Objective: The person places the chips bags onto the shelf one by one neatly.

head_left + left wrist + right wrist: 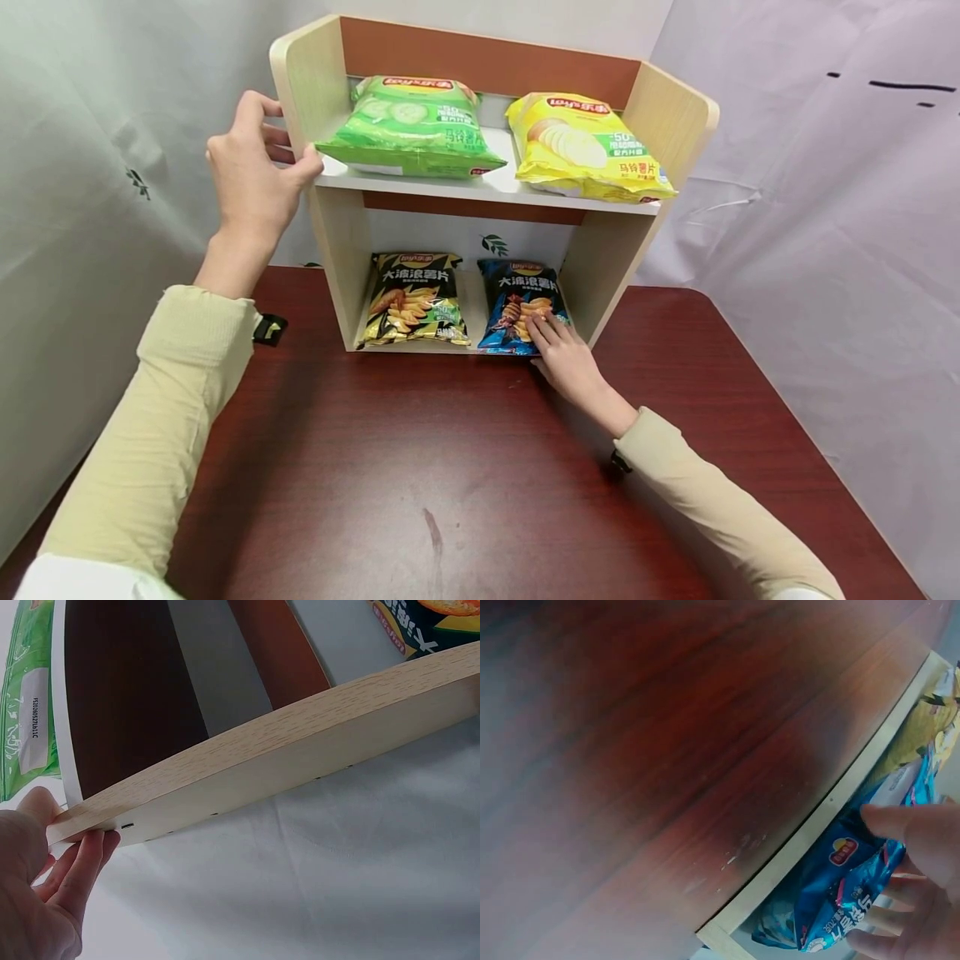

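Observation:
My left hand grips the front edge of the left side panel of a small two-tier wooden shelf, thumb on one side and fingers on the other. In the left wrist view, that pinch on the panel shows up close. My right hand rests its fingers on the lower front of a blue chip bag on the bottom tier. In the right wrist view the thumb touches the blue bag near its lower end, while the fingers lie spread and fairly straight over its front.
A black-and-yellow chip bag leans left of the blue one. Above, a green chip bag and a yellow chip bag lie on the upper tier. The shelf stands on a dark red table, with pale cloth around it.

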Available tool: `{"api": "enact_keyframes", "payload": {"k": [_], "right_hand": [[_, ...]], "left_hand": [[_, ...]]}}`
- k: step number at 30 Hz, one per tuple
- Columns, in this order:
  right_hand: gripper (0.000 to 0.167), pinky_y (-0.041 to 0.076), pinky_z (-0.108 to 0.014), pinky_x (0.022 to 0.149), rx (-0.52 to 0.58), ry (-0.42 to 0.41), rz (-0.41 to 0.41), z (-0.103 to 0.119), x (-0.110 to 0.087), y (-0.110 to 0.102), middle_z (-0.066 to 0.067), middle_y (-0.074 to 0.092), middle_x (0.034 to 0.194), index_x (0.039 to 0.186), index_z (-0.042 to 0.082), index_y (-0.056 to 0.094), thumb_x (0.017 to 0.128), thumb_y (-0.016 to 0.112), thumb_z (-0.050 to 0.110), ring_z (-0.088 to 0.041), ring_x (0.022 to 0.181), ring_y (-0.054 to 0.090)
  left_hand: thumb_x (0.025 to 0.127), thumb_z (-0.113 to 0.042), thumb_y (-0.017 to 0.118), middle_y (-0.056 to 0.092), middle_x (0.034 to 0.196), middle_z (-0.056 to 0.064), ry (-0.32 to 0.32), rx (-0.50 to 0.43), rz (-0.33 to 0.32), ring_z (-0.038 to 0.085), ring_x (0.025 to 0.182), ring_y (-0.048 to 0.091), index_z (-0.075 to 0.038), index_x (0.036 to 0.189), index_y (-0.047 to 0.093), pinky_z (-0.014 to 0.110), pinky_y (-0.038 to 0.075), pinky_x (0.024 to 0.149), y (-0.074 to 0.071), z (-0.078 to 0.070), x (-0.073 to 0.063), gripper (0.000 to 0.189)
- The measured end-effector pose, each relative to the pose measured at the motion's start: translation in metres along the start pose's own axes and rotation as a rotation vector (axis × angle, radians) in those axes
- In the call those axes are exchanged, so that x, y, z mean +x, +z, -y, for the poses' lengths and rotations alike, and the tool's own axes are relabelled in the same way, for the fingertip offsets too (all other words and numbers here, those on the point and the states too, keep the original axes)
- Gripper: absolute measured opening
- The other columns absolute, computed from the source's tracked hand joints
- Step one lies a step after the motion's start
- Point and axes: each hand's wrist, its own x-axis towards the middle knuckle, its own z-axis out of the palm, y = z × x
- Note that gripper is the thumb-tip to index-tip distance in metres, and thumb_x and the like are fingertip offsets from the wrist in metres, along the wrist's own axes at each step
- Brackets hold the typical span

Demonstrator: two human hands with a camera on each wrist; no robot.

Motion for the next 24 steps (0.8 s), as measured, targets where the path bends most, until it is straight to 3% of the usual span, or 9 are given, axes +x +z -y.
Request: {"api": "enact_keyframes", "payload": {"k": [6, 9, 12, 16, 20, 24], "right_hand": [[0.073, 0.037, -0.052, 0.110, 0.073, 0.042, 0.153, -0.002, 0.001, -0.002, -0.020, 0.041, 0.149, 0.148, 0.000, 0.032, 0.090, 0.065, 0.030, -0.038, 0.140, 0.034], [0.076, 0.032, -0.054, 0.113, 0.125, 0.063, 0.179, -0.002, 0.000, -0.005, -0.021, 0.036, 0.152, 0.150, 0.002, 0.025, 0.092, 0.062, 0.032, -0.038, 0.143, 0.028], [0.074, 0.031, -0.053, 0.114, 0.149, 0.064, 0.162, 0.000, -0.002, -0.009, -0.021, 0.035, 0.152, 0.151, 0.003, 0.026, 0.092, 0.061, 0.033, -0.039, 0.143, 0.027], [0.070, 0.032, -0.052, 0.114, 0.164, 0.066, 0.118, 0.004, -0.006, -0.016, -0.019, 0.038, 0.151, 0.149, 0.004, 0.030, 0.093, 0.060, 0.033, -0.037, 0.143, 0.028], [0.067, 0.033, -0.053, 0.113, 0.180, 0.064, 0.074, 0.008, -0.013, -0.024, -0.018, 0.039, 0.151, 0.148, 0.006, 0.035, 0.093, 0.060, 0.033, -0.037, 0.142, 0.030], [0.065, 0.033, -0.055, 0.112, 0.181, 0.054, 0.062, 0.012, -0.022, -0.031, -0.015, 0.039, 0.152, 0.147, 0.009, 0.038, 0.092, 0.060, 0.034, -0.037, 0.141, 0.032]], "left_hand": [[0.083, -0.025, 0.059, 0.074, 0.106, 0.012, -0.003, -0.006, 0.004, -0.023, 0.063, 0.043, -0.012, 0.115, 0.058, 0.013, 0.054, 0.077, 0.001, 0.001, -0.001, 0.035], [0.085, -0.027, 0.059, 0.073, 0.107, 0.011, -0.009, -0.023, 0.011, -0.017, 0.068, 0.053, -0.016, 0.119, 0.059, 0.016, 0.055, 0.080, 0.001, 0.003, -0.003, 0.036], [0.087, -0.030, 0.061, 0.072, 0.112, 0.009, -0.010, -0.035, 0.025, 0.000, 0.084, 0.067, -0.023, 0.126, 0.057, 0.022, 0.056, 0.085, 0.000, 0.006, -0.008, 0.039], [0.092, -0.027, 0.060, 0.069, 0.120, 0.011, 0.054, -0.028, 0.036, 0.023, 0.101, 0.069, -0.024, 0.136, 0.051, 0.033, 0.055, 0.091, 0.000, 0.008, -0.018, 0.046], [0.096, -0.017, 0.053, 0.064, 0.127, 0.014, 0.155, -0.027, 0.009, 0.030, 0.105, 0.067, -0.016, 0.142, 0.046, 0.044, 0.053, 0.094, 0.002, 0.010, -0.033, 0.047], [0.096, -0.013, 0.051, 0.057, 0.136, 0.013, 0.200, -0.030, 0.005, 0.032, 0.116, 0.062, -0.011, 0.145, 0.042, 0.047, 0.049, 0.099, 0.005, 0.014, -0.056, 0.051]]}}
